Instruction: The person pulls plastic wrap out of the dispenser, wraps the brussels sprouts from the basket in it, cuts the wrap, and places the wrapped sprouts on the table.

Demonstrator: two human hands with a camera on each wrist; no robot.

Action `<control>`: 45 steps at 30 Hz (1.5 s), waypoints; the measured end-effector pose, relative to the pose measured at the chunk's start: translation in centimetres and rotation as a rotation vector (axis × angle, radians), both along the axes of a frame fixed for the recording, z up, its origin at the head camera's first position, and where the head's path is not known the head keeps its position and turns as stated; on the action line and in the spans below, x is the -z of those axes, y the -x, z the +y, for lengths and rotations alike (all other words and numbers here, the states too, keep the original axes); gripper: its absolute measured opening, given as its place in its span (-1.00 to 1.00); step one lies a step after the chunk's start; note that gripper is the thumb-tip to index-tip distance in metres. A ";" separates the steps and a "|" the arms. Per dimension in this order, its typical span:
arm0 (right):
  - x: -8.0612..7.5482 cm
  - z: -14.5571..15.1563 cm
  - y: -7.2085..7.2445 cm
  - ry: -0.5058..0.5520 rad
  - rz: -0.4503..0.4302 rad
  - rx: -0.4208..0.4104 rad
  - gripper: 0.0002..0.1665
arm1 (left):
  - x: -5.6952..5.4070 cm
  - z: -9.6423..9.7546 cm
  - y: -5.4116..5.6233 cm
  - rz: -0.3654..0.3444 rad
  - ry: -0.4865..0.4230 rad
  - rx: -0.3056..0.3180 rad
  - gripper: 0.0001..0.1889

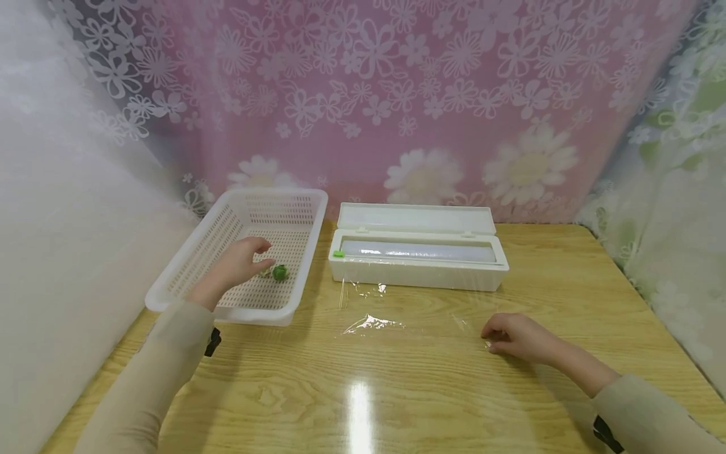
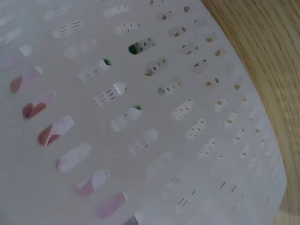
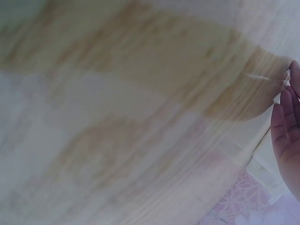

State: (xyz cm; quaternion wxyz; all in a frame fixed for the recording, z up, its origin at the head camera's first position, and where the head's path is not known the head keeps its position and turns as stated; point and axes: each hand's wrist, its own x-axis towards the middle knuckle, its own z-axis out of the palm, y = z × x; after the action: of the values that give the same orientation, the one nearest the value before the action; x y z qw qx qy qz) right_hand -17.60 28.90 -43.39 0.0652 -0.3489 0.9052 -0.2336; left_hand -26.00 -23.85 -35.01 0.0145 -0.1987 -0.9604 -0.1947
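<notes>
Plastic film (image 1: pixel 371 324) ran from the white dispenser (image 1: pixel 416 277) over the table (image 1: pixel 442 403), edge pinched in my right hand (image 1: pixel 524 338); it seemed light, slippery, fragile, best held by its corners. My left hand (image 1: pixel 239 261), thumb and fingertips parted, hung over the basket (image 1: pixel 309 252) near a green vegetable (image 1: pixel 280 272).

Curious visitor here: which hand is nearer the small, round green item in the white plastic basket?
Left. The left hand is close to the green item; the right hand is far off, outside the basket.
</notes>
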 end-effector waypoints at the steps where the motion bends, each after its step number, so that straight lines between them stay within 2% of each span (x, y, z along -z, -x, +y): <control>1: 0.0 0.0 0.0 -0.002 0.000 0.002 -0.77 | -0.1 0.0 0.1 -0.003 0.006 0.003 -0.59; 8: 0.0 0.0 -0.1 -0.002 0.031 -0.012 -0.77 | -0.2 0.2 0.5 -0.038 0.040 -0.001 -0.56; 18: -0.3 -0.1 -0.1 -0.008 0.016 -0.009 -0.78 | 0.7 -0.5 1.3 0.002 0.113 0.044 -0.56; 28: -0.4 -0.2 0.0 -0.022 0.037 -0.024 -0.79 | 1.0 -0.3 1.7 -0.058 0.135 0.042 -0.54; 36: -0.5 -0.2 0.1 -0.031 0.026 -0.016 -0.80 | 2.3 -0.1 2.6 -0.133 0.079 0.052 -0.48; 40: -0.4 -0.1 0.1 -0.037 0.027 -0.011 -0.80 | 2.8 0.0 2.8 -0.133 0.060 0.052 -0.45; 45: -0.2 0.0 0.1 -0.031 0.049 -0.018 -0.81 | 3.4 0.0 2.8 -0.192 0.030 0.039 -0.38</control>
State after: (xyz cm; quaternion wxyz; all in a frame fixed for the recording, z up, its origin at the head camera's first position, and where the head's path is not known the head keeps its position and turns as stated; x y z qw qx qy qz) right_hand -17.66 28.85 -43.19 0.0505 -0.3615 0.9069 -0.2105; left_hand -28.83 -23.83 -38.45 -0.0845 -0.1980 -0.9561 -0.1986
